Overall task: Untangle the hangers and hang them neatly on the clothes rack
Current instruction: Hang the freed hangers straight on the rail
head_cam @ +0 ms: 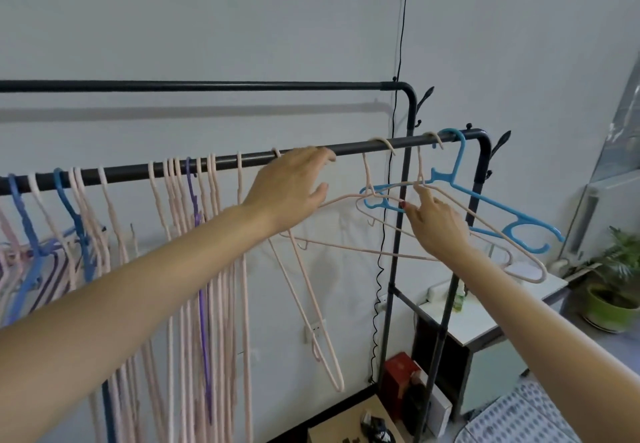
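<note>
At the rail (346, 148), right fingers (414, 208) pinching pink hanger (381, 250), left fingers (320, 160) spread.

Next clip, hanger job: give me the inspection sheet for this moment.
Surface: front rail of black rack, rear rail bare.
Job's things: neat hangers bunched left; pink hangers and blue hanger tangled right.
Clutter: boxes on floor below.
Grippers: left hand open near rail; right hand pinching a pink hanger's neck.
Cables: black cable down wall.
Surroundings: white table, potted plant.
</note>
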